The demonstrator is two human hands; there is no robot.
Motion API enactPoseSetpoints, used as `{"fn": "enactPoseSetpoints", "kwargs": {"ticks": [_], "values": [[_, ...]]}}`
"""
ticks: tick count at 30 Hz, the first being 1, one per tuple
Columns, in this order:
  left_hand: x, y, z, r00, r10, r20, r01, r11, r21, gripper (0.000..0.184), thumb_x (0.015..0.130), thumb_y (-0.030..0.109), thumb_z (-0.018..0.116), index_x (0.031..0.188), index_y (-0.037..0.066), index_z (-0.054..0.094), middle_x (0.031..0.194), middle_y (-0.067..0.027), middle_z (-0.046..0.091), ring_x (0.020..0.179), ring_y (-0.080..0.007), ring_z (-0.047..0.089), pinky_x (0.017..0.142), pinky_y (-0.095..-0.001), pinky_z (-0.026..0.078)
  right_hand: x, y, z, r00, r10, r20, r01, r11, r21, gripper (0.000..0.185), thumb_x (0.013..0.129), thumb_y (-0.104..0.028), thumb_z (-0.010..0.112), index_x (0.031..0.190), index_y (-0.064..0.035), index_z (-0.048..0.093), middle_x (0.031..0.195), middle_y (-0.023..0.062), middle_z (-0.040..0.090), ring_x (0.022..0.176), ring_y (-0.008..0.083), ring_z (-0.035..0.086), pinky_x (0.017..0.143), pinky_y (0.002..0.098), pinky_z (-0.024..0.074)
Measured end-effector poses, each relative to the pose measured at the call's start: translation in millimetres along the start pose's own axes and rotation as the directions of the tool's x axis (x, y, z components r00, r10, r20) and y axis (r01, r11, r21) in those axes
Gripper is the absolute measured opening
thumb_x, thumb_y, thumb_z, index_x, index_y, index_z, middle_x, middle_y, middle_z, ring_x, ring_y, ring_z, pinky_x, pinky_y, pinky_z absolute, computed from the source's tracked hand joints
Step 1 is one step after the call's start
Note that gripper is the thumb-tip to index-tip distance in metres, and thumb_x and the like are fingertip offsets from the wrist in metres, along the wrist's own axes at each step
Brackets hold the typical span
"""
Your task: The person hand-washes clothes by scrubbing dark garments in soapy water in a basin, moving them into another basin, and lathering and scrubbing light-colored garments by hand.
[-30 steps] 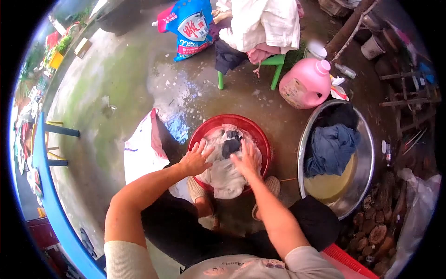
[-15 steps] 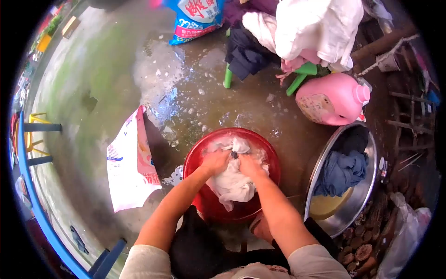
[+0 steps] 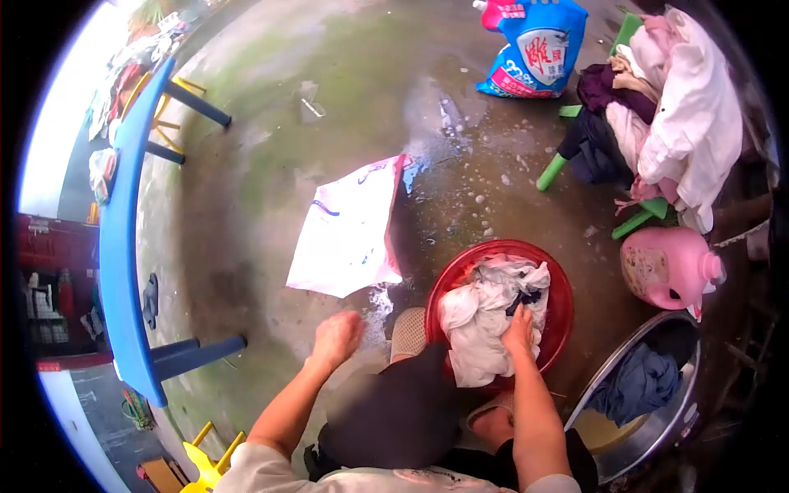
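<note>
A wet white garment (image 3: 478, 329) with a dark patch lies bunched in a red basin (image 3: 567, 320) on the ground in front of me. My right hand (image 3: 518, 330) is over the basin's right side, its fingers closed on the cloth beside the dark patch. Away from the basin, to its left, my left hand (image 3: 339, 338) is raised above the ground with its fingers curled in. Nothing shows in it. A white and pink plastic bag (image 3: 349, 230) lies spread on the ground beyond my left hand.
A metal basin (image 3: 608, 468) with dark blue clothing stands at the right, beside a pink jug (image 3: 666, 267). Clothes (image 3: 690, 123) are heaped on a green stool, near a blue detergent bag (image 3: 538, 49). A blue bench (image 3: 127, 246) stands at the left.
Both hands were together on the white garment; the left has lifted out and moved left. The right stays on the cloth. My view has turned to the left.
</note>
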State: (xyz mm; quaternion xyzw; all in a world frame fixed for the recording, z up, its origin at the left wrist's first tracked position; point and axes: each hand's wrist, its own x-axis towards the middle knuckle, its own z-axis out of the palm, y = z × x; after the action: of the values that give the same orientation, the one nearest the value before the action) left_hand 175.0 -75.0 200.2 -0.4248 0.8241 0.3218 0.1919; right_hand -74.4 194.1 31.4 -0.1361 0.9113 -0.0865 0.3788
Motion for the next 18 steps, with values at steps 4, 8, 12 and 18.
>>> {"fn": "enactPoseSetpoints", "kwargs": {"ticks": [4, 8, 12, 18], "values": [[8.3, -25.0, 6.8, 0.925, 0.124, -0.36, -0.166, 0.982, -0.089, 0.015, 0.088, 0.013, 0.058, 0.097, 0.003, 0.063, 0.095, -0.018, 0.063, 0.092, -0.0363, 0.059, 0.079, -0.042, 0.048, -5.6, -13.3, -17.1, 1.0, 0.016, 0.024, -0.015, 0.999, -0.031, 0.075, 0.077, -0.007, 0.065, 0.141, -0.0092, 0.027, 0.132, 0.0178, 0.036, 0.124, 0.0381, 0.041, 0.098, 0.046, 0.0392], [52.6, 6.7, 12.8, 0.79, 0.276, -0.547, -0.391, 0.915, -0.103, 0.013, 0.086, 0.008, 0.058, 0.098, 0.004, 0.062, 0.093, -0.0167, 0.063, 0.09, -0.0362, 0.059, 0.077, -0.0432, 0.047, 10.7, 5.2, 3.3, 0.999, -0.022, -0.046, 0.018, 0.997, -0.072, 0.08, 0.073, -0.003, 0.066, 0.141, -0.0092, 0.025, 0.13, 0.0181, 0.039, 0.119, 0.0389, 0.047, 0.095, 0.0456, 0.0423], [75.3, 19.2, 31.7, 0.828, 0.384, -0.409, -0.461, 0.881, -0.105, 0.017, 0.085, 0.005, 0.056, 0.102, 0.004, 0.06, 0.097, -0.0212, 0.059, 0.09, -0.0401, 0.056, 0.078, -0.046, 0.046, 11.9, 1.7, -2.8, 1.0, 0.011, -0.028, -0.013, 0.997, -0.076, 0.082, 0.071, 0.001, 0.066, 0.142, -0.0089, 0.025, 0.131, 0.0165, 0.038, 0.118, 0.038, 0.049, 0.092, 0.0457, 0.0444], [122.8, 18.1, 26.9, 0.663, 0.244, -0.708, -0.23, 0.966, 0.118, 0.039, 0.086, 0.007, 0.046, 0.121, -0.009, 0.045, 0.117, -0.0365, 0.047, 0.105, -0.05, 0.047, 0.092, -0.0512, 0.04, 14.3, 0.8, -9.1, 1.0, 0.001, -0.005, -0.001, 0.998, -0.057, 0.081, 0.07, 0.003, 0.065, 0.14, -0.0097, 0.026, 0.131, 0.0197, 0.038, 0.116, 0.0403, 0.051, 0.091, 0.0477, 0.0449]]}}
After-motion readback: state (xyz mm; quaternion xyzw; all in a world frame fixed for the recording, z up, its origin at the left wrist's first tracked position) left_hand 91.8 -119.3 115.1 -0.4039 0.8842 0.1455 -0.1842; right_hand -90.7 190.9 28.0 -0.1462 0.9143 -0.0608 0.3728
